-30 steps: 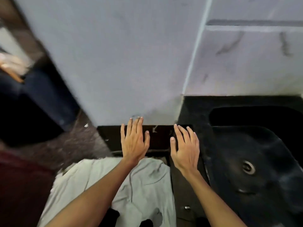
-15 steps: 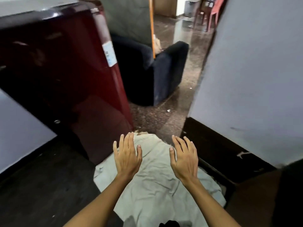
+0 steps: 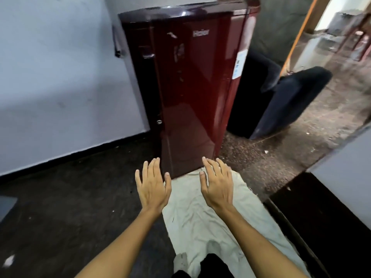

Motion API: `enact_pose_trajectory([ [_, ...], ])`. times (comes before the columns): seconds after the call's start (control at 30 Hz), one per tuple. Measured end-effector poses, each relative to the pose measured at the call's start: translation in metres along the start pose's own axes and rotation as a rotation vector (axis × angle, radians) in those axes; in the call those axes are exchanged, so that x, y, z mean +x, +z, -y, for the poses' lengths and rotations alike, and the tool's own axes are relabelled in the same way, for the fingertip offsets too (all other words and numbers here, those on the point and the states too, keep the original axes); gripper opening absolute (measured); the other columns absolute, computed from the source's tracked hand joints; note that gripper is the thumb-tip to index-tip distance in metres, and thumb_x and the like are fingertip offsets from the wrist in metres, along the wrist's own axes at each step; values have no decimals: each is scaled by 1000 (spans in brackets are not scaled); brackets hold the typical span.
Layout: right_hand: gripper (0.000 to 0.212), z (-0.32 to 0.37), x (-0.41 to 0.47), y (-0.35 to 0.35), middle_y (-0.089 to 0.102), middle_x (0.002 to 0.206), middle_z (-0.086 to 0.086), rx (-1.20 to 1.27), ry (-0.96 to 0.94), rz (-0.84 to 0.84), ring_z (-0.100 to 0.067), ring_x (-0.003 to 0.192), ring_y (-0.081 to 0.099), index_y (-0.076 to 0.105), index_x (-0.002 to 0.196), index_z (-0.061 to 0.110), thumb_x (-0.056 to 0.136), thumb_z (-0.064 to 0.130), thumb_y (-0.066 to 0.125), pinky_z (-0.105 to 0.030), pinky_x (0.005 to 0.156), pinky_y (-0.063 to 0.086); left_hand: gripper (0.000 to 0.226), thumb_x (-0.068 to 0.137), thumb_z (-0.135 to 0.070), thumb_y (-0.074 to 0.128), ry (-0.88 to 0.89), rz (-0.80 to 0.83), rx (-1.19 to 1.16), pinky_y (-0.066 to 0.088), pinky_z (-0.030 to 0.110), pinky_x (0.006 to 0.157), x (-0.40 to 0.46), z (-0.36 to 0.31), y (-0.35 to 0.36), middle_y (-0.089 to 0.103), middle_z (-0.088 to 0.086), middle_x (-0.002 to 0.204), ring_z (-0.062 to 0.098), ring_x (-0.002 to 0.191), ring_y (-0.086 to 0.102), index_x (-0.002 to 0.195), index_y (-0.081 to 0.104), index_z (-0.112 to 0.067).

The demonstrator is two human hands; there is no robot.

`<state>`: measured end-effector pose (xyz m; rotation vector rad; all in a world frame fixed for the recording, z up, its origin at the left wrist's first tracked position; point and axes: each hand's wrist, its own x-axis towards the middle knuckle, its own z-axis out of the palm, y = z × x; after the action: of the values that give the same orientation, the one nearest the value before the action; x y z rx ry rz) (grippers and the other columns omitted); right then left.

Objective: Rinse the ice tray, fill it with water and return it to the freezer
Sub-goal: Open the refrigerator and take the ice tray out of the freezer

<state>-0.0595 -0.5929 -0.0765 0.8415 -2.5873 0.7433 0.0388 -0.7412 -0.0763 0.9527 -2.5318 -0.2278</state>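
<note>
A dark red single-door fridge [image 3: 192, 87] stands straight ahead against the pale wall, its door closed and its handle [image 3: 148, 55] on the left edge. My left hand [image 3: 153, 184] and my right hand [image 3: 217, 182] are held out side by side in front of me, palms down, fingers straight and spread, both empty. They hover low before the fridge's bottom edge, apart from it. No ice tray is in view.
A crumpled pale cloth [image 3: 202, 221] lies on the dark floor under my hands. A dark armchair [image 3: 281, 101] stands right of the fridge. A black counter edge [image 3: 321, 213] runs along the lower right. A doorway with an orange pole [image 3: 299, 35] opens at the far right.
The view has swung left from the black sink and wall to face the fridge. Both hands stay outstretched, flat and empty.
</note>
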Motion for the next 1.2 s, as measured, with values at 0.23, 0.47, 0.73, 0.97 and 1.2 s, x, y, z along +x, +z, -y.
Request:
enact_pose_trajectory([
  [0.23,44,30,52,29,62,123,2,58,-168,111,-25,124,51,58,129,17,95,34,36,-42,104,39,59,87,-39,30,-212,-47,12,29,53,107,24,29,-12,57,10,131,29,129,46,134,47,-8],
  [0.47,43,51,134,49,63,122,0,104,-305,104,-27,123,51,58,128,16,94,34,38,-43,104,38,56,88,-36,38,-327,-111,16,24,52,110,70,35,-19,52,10,136,28,133,41,137,43,-9],
  [0.73,40,77,238,67,60,127,-1,257,-318,39,-25,127,47,55,131,15,95,29,47,-44,107,36,52,93,-33,46,-373,-192,1,20,49,111,156,15,-15,48,8,140,24,133,39,138,40,-10],
  [0.97,46,95,307,78,55,133,-6,426,-267,53,-21,124,49,48,136,9,98,34,39,-36,103,39,57,94,-38,45,-346,-155,-135,23,44,112,235,1,-2,36,4,148,20,135,36,144,30,-13],
  [1.2,54,108,335,86,48,141,-3,759,-157,273,-17,127,48,37,140,12,99,47,34,-28,98,39,71,90,-41,59,-295,108,-651,41,44,103,287,-4,8,29,4,149,24,132,39,146,21,-18],
])
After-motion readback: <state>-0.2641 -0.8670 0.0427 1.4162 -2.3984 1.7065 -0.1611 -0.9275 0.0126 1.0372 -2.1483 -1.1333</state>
